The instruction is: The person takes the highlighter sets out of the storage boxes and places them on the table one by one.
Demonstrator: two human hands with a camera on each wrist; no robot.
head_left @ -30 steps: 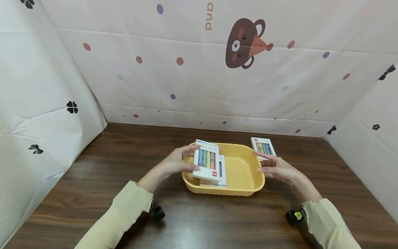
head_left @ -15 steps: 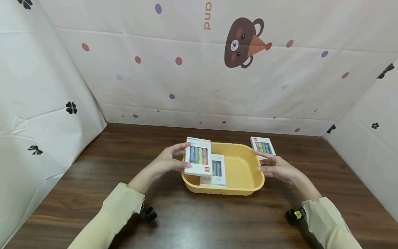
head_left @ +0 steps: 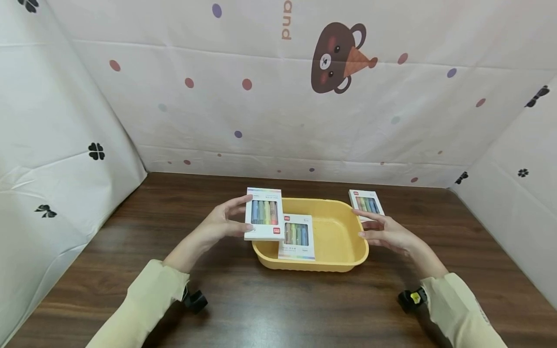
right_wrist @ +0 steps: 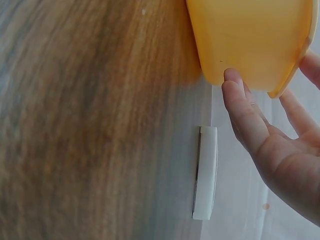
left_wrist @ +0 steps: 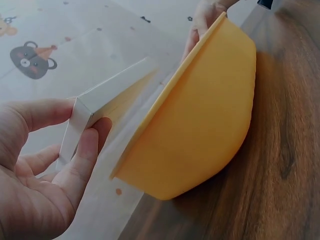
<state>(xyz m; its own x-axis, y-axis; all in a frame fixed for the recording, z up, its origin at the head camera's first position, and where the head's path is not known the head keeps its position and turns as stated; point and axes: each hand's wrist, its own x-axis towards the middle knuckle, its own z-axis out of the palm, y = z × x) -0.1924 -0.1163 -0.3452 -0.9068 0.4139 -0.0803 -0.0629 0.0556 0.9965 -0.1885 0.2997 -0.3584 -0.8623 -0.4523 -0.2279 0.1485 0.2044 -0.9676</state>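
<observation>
My left hand pinches the left edge of a white box of crayons, with fingers above and thumb below. In the left wrist view the crayon box is raised and tilted, apart from the basin's outer wall. A yellow plastic basin stands on the table; a second crayon box lies inside at its left, partly under the held one. My right hand holds the basin's right rim, thumb over the edge and several fingers along the outer wall.
A third crayon box lies on the dark wooden table behind my right hand, just beyond the basin. White patterned cloth hangs at the back and both sides.
My left hand has moved left with its crayon box, from above the basin to its left rim, uncovering more of the box inside. My right hand keeps its place on the basin.
</observation>
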